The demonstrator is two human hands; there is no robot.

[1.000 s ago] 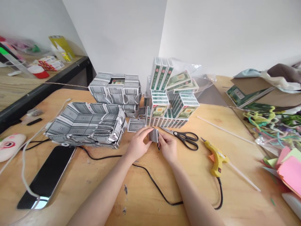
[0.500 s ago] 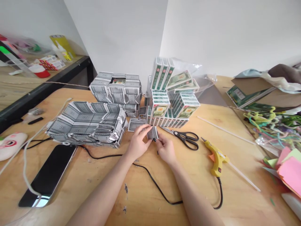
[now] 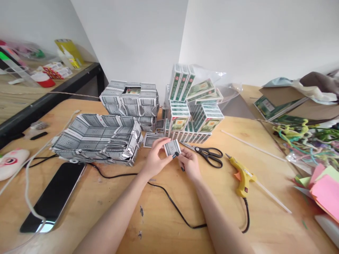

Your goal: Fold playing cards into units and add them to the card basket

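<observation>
A folded playing card [image 3: 171, 147] with a grey patterned back is held up between my two hands. My left hand [image 3: 156, 158] pinches it from the left, thumb along its lower edge. My right hand [image 3: 189, 163] grips its right side, the fingers partly hidden behind it. Just behind my left hand lie loose playing cards [image 3: 149, 139]. To the left stands an open box built of folded cards [image 3: 82, 135], with a stack of folded cards [image 3: 120, 141] inside. Boxed card decks [image 3: 182, 116] are piled behind my hands.
Black scissors [image 3: 209, 155] and a yellow glue gun [image 3: 242, 176] lie on the right, near a thin glue stick [image 3: 254, 145]. A phone [image 3: 53, 197] is at left. A black cable [image 3: 169, 199] crosses the table below my hands. Another card structure [image 3: 129, 102] stands behind the open box.
The folded card has turned so its patterned face shows more fully. My right hand has shifted slightly, its fingers moving behind the card's right side.
</observation>
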